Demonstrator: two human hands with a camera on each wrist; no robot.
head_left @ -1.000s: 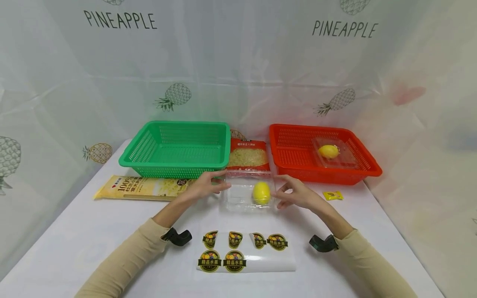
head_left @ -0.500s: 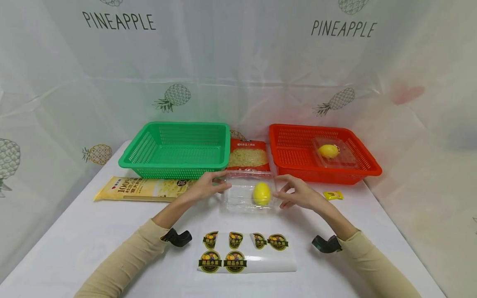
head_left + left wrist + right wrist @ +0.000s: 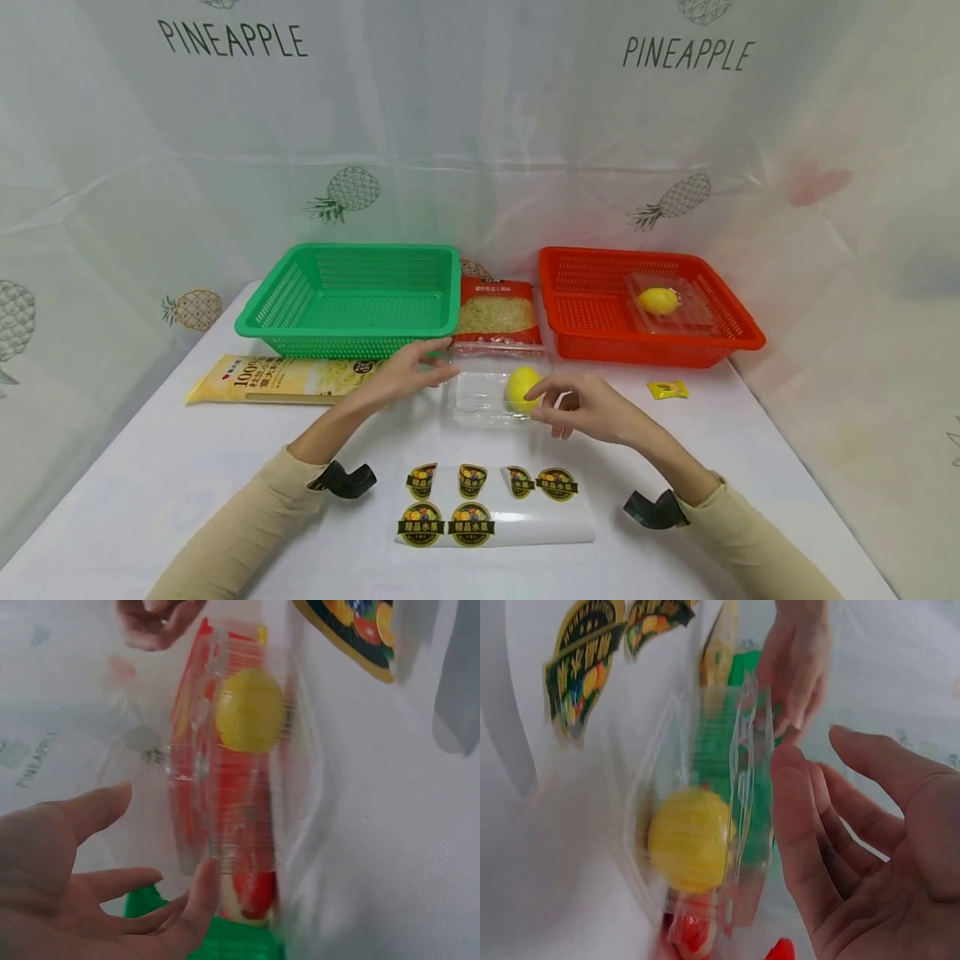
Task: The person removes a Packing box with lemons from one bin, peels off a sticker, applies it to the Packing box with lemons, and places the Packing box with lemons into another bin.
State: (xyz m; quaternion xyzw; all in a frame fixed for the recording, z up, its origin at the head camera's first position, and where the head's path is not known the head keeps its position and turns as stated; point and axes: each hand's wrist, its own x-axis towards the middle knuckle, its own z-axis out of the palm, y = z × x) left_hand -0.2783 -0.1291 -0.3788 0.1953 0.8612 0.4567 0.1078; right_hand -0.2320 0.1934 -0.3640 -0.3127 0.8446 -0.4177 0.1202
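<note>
A clear plastic clamshell box (image 3: 480,393) lies mid-table with a yellow lemon (image 3: 519,383) inside, toward its right end. Beside the box's left edge is my left hand (image 3: 408,371); its fingers are spread in the left wrist view, one fingertip (image 3: 208,871) right at the box's end. My right hand (image 3: 596,408) hovers by the front right corner, overlapping the lemon in the head view. Bent fingers (image 3: 795,817) with nothing between them and the thumb show in the right wrist view. In front of the box lies a sheet of round fruit stickers (image 3: 540,531), some of them partly peeled up.
Behind the box stand a green basket (image 3: 360,344) and a red basket (image 3: 637,351), the red one containing another clear box with a lemon (image 3: 659,301). Between them lies a red pasta bag (image 3: 495,315). A yellow pasta pack (image 3: 277,381) sits left, a small yellow packet (image 3: 667,390) right.
My right hand has left the box's right side and moved left and nearer, over its front corner. The left hand has drawn slightly left. The box has stayed in place.
</note>
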